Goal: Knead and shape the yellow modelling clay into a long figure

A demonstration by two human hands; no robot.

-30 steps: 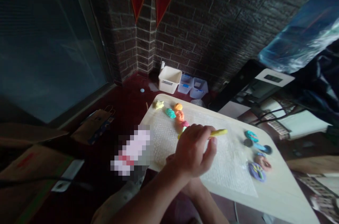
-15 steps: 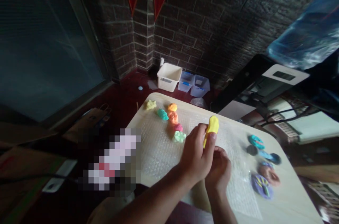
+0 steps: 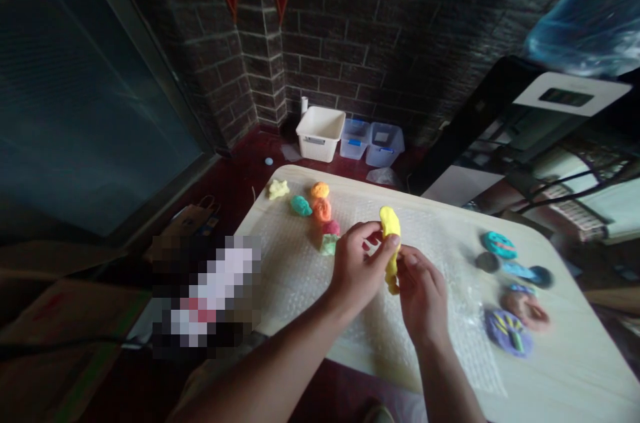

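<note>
A long, flattened piece of yellow modelling clay (image 3: 389,221) is held upright above the table. My left hand (image 3: 357,263) pinches it between thumb and fingers near its middle. My right hand (image 3: 424,290) is closed, its fingertips at the right edge of the clay's narrow lower part. Beyond my hands, on bubble wrap (image 3: 295,270), lie clay lumps: orange (image 3: 321,210), yellow-orange (image 3: 320,190), pink (image 3: 331,228), pale green (image 3: 329,244) and teal (image 3: 301,205). A pale yellow star-shaped piece (image 3: 279,189) sits near the far left corner.
Toward the table's (image 3: 575,316) right side lie a teal disc (image 3: 500,245), a blue dumbbell shape with dark ends (image 3: 520,270), a brownish-pink ring (image 3: 535,313) and a purple disc (image 3: 509,333). Storage bins (image 3: 320,136) stand on the floor by the brick wall. A water dispenser (image 3: 565,98) is at right.
My right hand has come up beside the clay from below and behind my left wrist. More of the clay's lower part now shows, and the view has shifted slightly.
</note>
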